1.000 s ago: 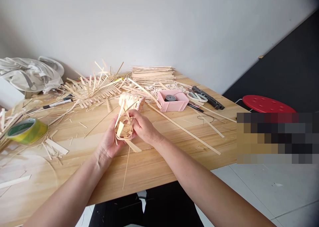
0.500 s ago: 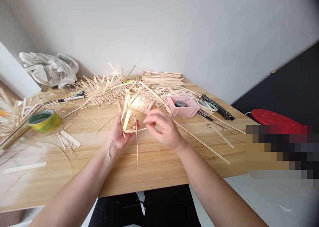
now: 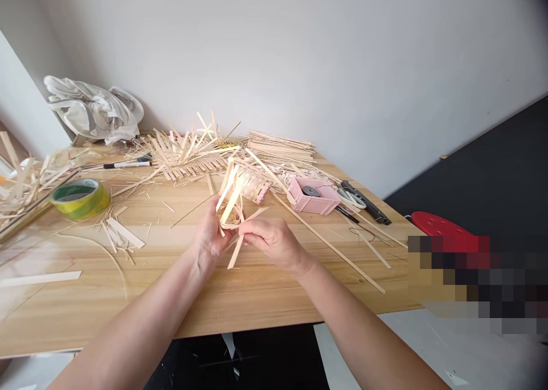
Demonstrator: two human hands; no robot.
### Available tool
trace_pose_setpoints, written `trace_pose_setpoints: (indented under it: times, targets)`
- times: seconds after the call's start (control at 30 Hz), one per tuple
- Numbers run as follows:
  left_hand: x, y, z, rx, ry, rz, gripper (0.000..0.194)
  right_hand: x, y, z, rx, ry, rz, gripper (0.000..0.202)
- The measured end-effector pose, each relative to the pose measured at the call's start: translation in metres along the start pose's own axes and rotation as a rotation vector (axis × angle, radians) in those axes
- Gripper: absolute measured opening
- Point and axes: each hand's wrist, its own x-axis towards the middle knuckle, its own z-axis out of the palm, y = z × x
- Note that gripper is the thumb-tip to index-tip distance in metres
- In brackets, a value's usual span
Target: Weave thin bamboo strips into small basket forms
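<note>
My left hand (image 3: 210, 230) is wrapped round the left side of a small woven basket (image 3: 230, 214) made of pale strips, with its opening toward me and several long strips rising from it. My right hand (image 3: 272, 240) pinches a strip at the basket's right rim, thumb and forefinger together. One flat strip end (image 3: 235, 253) points down below the rim between the hands. Just behind the basket lies a woven cylinder (image 3: 253, 185) on the table.
Loose strips (image 3: 184, 153) are heaped along the back. A pink box (image 3: 314, 202) with a dark spool stands right of centre, beside scissors (image 3: 351, 198) and a black tool (image 3: 368, 202). Green-yellow tape (image 3: 81, 204), a marker (image 3: 127, 164) and a white cloth bag (image 3: 96, 113) are at left.
My right hand has come in to the basket's rim and closed on a strip there. A flat strip end now points down below the rim. The camera view has shifted slightly.
</note>
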Motion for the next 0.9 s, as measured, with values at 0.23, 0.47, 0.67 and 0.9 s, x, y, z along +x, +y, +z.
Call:
trace_pose_setpoints:
  times: [0.23, 0.47, 0.67, 0.9]
  targets:
    - [0.000, -0.001, 0.001, -0.021, -0.030, -0.021, 0.027, 0.003, 0.001, 0.008, 0.146, 0.035, 0.064, 0.020]
    - [-0.002, -0.002, 0.001, -0.088, -0.023, 0.116, 0.023, 0.008, -0.012, 0.027, 0.168, 0.270, 0.291, 0.024]
    - [-0.009, -0.001, 0.004, -0.113, 0.034, 0.131, 0.027, 0.015, -0.020, 0.042, 0.215, 0.435, 0.429, 0.026]
    - [-0.009, 0.003, 0.002, -0.155, -0.022, 0.214, 0.022, 0.027, -0.022, 0.053, 0.345, 0.538, 0.557, 0.029]
